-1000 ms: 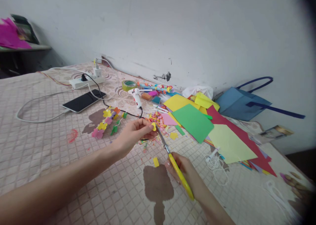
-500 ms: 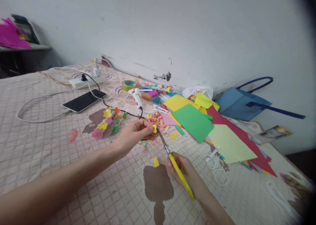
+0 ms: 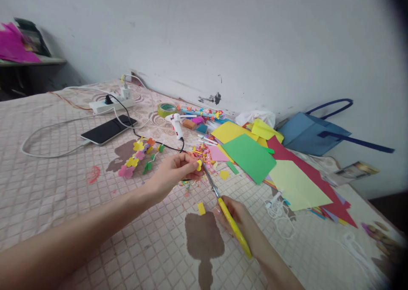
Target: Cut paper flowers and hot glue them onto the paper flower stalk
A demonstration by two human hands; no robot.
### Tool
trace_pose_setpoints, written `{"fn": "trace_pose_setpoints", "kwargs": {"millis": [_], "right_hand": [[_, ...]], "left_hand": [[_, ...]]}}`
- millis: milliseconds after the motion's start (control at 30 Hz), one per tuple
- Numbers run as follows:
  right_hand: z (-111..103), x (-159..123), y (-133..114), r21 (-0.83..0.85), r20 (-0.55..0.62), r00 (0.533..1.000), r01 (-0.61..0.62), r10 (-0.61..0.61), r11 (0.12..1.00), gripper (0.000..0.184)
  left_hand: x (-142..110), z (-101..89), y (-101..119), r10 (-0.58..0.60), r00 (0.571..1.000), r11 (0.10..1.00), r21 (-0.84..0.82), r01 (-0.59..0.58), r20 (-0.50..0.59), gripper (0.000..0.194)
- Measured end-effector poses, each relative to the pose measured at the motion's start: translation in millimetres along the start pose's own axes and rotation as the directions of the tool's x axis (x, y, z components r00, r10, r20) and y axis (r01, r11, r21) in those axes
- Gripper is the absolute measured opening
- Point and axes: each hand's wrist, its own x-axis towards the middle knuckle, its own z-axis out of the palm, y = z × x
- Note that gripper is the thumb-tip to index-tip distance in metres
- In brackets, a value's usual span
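Note:
Between the fingertips of my left hand (image 3: 182, 170) is a small yellow paper piece (image 3: 199, 165) with a rounded edge. My right hand (image 3: 239, 218) is closed round yellow-handled scissors (image 3: 234, 227), their metal blades pointing up and away from me. The blade tips are right beside the yellow piece; whether they touch it I cannot tell. Just beyond my left fingers lies a heap of tiny coloured paper scraps (image 3: 204, 153). A yellow paper flower (image 3: 224, 175) lies right of the blades, and a small yellow paper rectangle (image 3: 201, 208) lies below them.
Left of my left hand are paper-flower strings (image 3: 139, 155), a phone (image 3: 108, 130) and a power strip (image 3: 112, 104) with trailing cables. A white glue gun (image 3: 176, 126) and green tape (image 3: 167, 109) stand behind. Coloured sheets (image 3: 250, 157), white cord (image 3: 280, 213) and a blue bag (image 3: 314, 133) lie right.
The yellow piece has shifted or turned very slightly in my left fingertips. Both hands and the scissors stay almost where they were.

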Motion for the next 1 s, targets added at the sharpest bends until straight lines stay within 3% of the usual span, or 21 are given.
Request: {"fn": "trace_pose_setpoints", "kwargs": {"millis": [367, 1000], "right_hand": [[0.0, 0.4, 2.0, 0.014, 0.013, 1.0, -0.023, 0.022, 1.0, 0.041], [-3.7, -1.0, -2.2, 0.0, 0.073, 0.997, -0.013, 0.013, 1.0, 0.045]], "left_hand": [[1.5, -0.6, 1.0, 0.006, 1.0, 1.0, -0.003, -0.006, -0.028, 0.018], [4.4, -7.2, -2.3, 0.036, 0.998, 0.998, 0.054, -0.038, 0.045, 0.018]]}}
